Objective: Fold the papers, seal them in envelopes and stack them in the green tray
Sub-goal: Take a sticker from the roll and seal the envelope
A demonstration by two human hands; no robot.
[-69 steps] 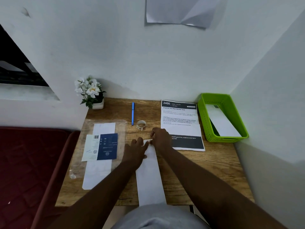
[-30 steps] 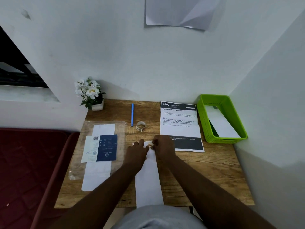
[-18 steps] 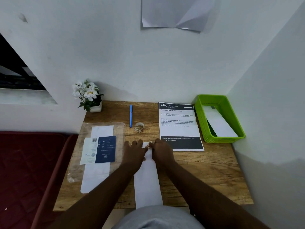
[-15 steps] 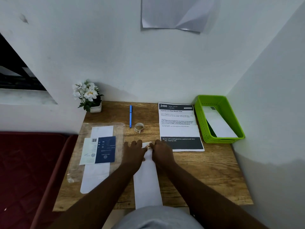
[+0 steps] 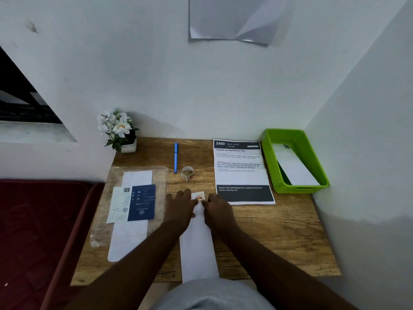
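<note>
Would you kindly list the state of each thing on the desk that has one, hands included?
envelope: flat on the desk, far end sealed with a small sticker
left hand: fingers straight, pressing the envelope
right hand: fingertips pressing beside the sticker
green tray: holds one white envelope
blue pen: lying flat
printed sheet: unfolded, flat
tape roll: lying untouched

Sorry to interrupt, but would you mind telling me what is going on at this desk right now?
A person is sealing a long white envelope that lies on the wooden desk. The left hand rests flat on its far end, while the right hand presses a small round sticker onto the flap. The green tray at the right already holds one white envelope. More envelopes lie in a clear packet at the left.
</note>
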